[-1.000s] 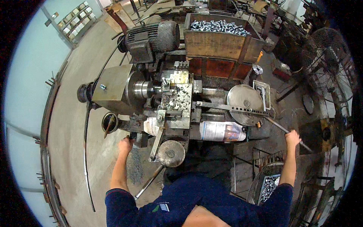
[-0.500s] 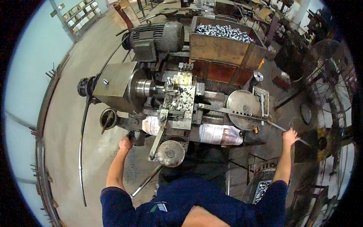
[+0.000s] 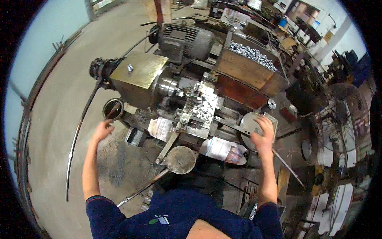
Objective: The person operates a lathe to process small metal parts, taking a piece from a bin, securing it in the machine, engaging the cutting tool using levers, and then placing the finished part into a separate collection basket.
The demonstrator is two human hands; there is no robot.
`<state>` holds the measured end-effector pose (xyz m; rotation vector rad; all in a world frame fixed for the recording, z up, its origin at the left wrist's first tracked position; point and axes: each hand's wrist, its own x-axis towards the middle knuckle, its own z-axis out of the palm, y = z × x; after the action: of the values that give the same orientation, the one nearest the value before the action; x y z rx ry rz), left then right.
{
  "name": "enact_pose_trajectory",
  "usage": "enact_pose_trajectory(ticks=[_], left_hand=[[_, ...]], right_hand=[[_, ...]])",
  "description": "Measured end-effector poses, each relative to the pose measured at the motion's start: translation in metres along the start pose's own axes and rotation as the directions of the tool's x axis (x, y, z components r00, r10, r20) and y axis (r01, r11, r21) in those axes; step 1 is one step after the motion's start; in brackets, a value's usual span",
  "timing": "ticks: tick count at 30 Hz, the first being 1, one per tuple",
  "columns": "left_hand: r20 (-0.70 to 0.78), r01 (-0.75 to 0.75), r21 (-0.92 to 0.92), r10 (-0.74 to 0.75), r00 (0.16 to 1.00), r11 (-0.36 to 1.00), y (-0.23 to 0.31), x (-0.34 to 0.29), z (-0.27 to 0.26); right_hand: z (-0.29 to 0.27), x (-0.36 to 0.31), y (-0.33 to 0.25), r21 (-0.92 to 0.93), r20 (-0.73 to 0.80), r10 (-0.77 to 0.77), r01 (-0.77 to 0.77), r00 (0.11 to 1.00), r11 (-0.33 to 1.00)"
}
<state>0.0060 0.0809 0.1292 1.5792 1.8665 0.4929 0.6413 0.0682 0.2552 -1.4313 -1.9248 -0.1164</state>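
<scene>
Between my left hand (image 3: 102,129) and right hand (image 3: 263,137) I see a grimy lathe bed strewn with metal chips (image 3: 201,107). Nearer me, between both hands, sits a round grey knob (image 3: 181,159) on a lever, with a white wrapped bundle (image 3: 221,148) just left of the right hand. Beyond the left hand stands a brass-coloured housing (image 3: 137,75), with a grey motor (image 3: 187,40) behind it. Beyond the right hand is a wooden crate (image 3: 246,69) heaped with shiny parts (image 3: 250,51). A cage fan (image 3: 338,115) stands right of the right hand. A long curved rod (image 3: 77,135) lies on the concrete floor (image 3: 51,119), just left of the left hand.
</scene>
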Motion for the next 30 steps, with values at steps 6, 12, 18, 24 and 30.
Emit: enact_pose_trajectory(ticks=[6,12,18,24,30], left_hand=[[-0.524,-0.015,0.349,0.209,0.826,0.937,0.022,-0.051,-0.110],[-0.619,0.430,0.465,-0.062,0.783,0.774,-0.037,-0.094,-0.070],[-0.406,0.281,0.562,-0.036,0.913,0.778,0.053,-0.126,-0.051],[-0.172,0.189,-0.138,-0.212,0.962,0.972,0.032,-0.085,-0.055],[-0.151,0.036,-0.543,-0.139,0.979,0.839,0.003,-0.073,-0.036]], right_hand=[[0.115,0.110,-0.125,0.156,0.139,-0.497,0.476,0.857,0.865],[0.181,0.129,-0.148,-0.068,0.542,-0.369,0.477,0.755,0.876],[0.178,0.134,-0.160,-0.173,0.628,-0.312,0.519,0.713,0.837],[0.164,0.131,-0.160,-0.189,0.625,-0.298,0.510,0.721,0.839],[0.085,0.158,-0.100,-0.080,0.043,-0.483,0.485,0.875,0.871]])
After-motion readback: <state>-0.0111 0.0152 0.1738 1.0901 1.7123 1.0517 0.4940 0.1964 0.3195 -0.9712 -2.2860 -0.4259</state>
